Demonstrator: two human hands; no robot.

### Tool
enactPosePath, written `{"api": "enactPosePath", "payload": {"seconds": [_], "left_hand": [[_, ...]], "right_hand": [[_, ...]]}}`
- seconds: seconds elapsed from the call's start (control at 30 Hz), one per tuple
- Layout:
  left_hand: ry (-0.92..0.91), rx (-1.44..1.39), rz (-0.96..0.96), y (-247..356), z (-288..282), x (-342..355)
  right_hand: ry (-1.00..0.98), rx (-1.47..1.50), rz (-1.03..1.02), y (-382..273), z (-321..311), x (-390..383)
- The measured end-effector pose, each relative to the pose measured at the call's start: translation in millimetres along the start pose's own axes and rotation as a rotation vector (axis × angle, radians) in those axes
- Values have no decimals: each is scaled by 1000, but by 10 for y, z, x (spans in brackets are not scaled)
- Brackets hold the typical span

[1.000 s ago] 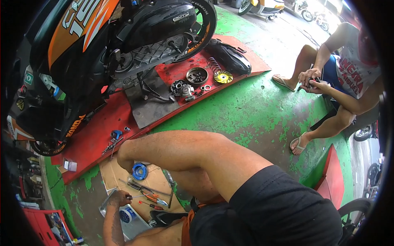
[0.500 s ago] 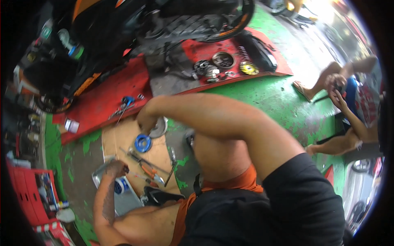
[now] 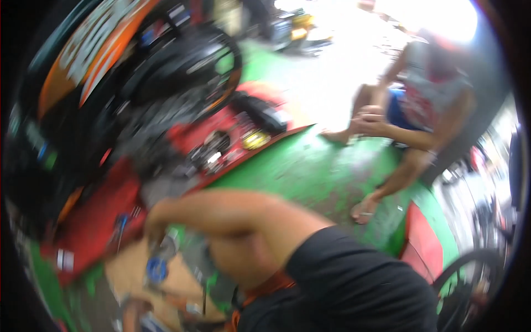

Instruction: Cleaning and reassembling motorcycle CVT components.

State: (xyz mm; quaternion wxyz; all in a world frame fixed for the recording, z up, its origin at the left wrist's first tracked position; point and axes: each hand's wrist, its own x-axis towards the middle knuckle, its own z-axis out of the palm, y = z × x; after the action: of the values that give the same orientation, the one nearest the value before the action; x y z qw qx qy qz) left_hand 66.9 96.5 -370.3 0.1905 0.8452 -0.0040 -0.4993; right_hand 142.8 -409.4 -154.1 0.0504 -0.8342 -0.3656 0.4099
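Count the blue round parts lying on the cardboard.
1: the blue round part lies on the cardboard, just below the person's right hand in the picture. The frame is blurred, and the arms could be hiding others.

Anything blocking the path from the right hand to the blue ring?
Nothing visible does: the blue ring lies on the cardboard, just below the right hand in the picture. Blur hides whether anything small lies between.

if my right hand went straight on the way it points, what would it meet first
The right hand would probably meet the blue round part on the cardboard first, though blur leaves depth unclear.
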Motion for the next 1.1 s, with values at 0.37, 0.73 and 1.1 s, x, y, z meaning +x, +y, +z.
{"api": "enactPosePath", "payload": {"seconds": [0.37, 0.73, 1.1], "left_hand": [[-241, 618, 262, 1574, -205, -531], [-155, 849, 451, 683, -48, -169], [-94, 64, 344, 850, -238, -225]], "right_hand": [[-115, 133, 161, -247, -39, -317], [-97, 112, 114, -310, -88, -250], [-92, 91, 99, -154, -4, -163]]}}
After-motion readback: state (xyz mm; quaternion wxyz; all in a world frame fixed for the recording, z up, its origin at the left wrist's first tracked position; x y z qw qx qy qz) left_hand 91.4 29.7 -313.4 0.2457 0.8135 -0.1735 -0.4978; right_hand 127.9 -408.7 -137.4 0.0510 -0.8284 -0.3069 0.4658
